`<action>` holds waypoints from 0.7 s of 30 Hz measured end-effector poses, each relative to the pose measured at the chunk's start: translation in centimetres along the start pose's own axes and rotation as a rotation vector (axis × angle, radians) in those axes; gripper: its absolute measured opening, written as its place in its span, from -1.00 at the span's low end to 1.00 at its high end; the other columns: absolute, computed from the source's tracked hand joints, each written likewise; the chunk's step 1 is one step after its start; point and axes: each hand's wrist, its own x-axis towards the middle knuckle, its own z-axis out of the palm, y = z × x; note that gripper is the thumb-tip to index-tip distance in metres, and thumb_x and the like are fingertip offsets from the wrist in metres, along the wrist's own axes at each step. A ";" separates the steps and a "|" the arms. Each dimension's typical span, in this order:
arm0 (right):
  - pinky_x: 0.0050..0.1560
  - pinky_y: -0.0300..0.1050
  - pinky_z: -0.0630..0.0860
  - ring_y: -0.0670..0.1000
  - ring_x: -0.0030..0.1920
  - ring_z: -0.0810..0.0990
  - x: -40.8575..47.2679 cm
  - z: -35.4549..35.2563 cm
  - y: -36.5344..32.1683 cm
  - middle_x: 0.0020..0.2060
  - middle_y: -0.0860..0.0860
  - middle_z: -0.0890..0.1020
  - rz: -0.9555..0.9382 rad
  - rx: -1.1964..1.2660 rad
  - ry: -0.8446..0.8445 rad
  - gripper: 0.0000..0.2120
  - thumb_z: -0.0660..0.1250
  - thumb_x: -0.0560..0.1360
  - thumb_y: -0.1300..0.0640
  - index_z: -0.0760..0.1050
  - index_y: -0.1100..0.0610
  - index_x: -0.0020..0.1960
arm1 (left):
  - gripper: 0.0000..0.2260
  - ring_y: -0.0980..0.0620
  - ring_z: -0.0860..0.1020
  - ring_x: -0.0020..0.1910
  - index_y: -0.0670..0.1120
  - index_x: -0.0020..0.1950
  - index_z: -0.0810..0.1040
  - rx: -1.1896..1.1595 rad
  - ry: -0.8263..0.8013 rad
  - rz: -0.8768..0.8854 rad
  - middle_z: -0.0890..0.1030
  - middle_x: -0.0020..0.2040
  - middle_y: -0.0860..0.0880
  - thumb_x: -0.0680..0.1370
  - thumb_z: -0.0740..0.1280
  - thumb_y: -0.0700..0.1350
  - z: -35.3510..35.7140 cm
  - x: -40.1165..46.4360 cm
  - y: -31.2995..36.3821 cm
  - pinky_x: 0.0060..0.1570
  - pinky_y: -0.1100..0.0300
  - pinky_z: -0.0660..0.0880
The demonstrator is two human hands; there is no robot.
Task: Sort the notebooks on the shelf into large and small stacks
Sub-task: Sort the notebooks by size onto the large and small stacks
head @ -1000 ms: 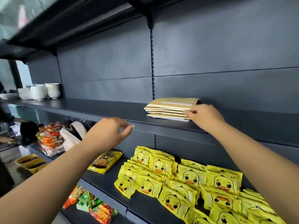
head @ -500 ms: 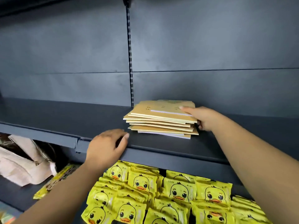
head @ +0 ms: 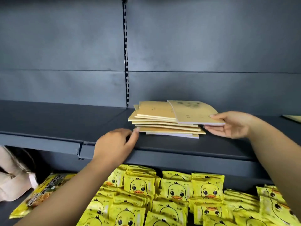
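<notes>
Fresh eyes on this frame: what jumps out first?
The tan notebook stack mid-shelf, with the right hand pinching the top notebook by its right edge. The left hand rests at the shelf front by the stack's corner. Below, bright yellow duck packets fill the lower shelf.

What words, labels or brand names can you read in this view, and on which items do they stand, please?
Nothing reads with certainty.
Duck snack packets: short print along the top edge, too blurred.
Top notebook, held by the right hand: small marks, too small.
Notebook stack: small marks, too small.
Dark-printed yellow packet: blurred.
</notes>
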 end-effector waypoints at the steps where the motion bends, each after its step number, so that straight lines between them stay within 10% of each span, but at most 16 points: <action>1: -0.43 -0.10 0.62 0.06 -0.38 0.69 -0.2 -0.3 0.1 -0.35 0.18 0.68 -0.016 0.025 0.006 -0.90 0.20 0.55 0.25 0.48 0.25 -0.05 | -0.53 -0.12 0.51 -0.11 -0.09 -0.16 0.54 -0.059 0.021 -0.056 0.56 -0.18 -0.08 0.56 0.01 0.20 -0.5 1.1 0.2 -0.30 0.15 0.30; 11: -0.50 -0.15 0.59 0.01 -0.46 0.66 -0.1 0.2 0.7 -0.43 0.10 0.67 -0.078 0.093 0.113 -0.97 0.31 0.51 0.23 0.48 0.20 -0.08 | -0.16 -0.18 0.22 0.43 -0.18 0.47 0.16 -0.253 -0.510 -0.534 0.23 0.48 -0.16 0.42 0.11 0.40 2.8 10.1 1.5 0.33 0.01 0.23; 18: -0.44 -0.19 0.60 -0.02 -0.42 0.67 -1.0 0.6 0.3 -0.40 0.08 0.68 -0.139 0.105 0.008 -0.87 0.17 0.54 0.35 0.49 0.25 -0.07 | -0.39 -0.16 0.35 0.34 -0.15 0.42 0.32 -0.452 -0.526 -0.533 0.34 0.42 -0.14 0.51 0.20 0.22 0.7 9.0 0.1 0.24 0.04 0.29; 21: -0.45 -0.18 0.60 0.00 -0.38 0.69 -2.2 0.9 0.3 -0.32 0.11 0.70 -0.078 0.039 -0.111 -0.88 0.34 0.41 0.35 0.56 0.27 -0.06 | -0.58 -0.03 0.45 -0.19 -0.12 0.18 0.52 -0.360 -0.527 -0.464 0.55 -0.09 -0.10 0.51 0.23 0.17 -1.4 7.6 -1.0 -0.20 0.16 0.34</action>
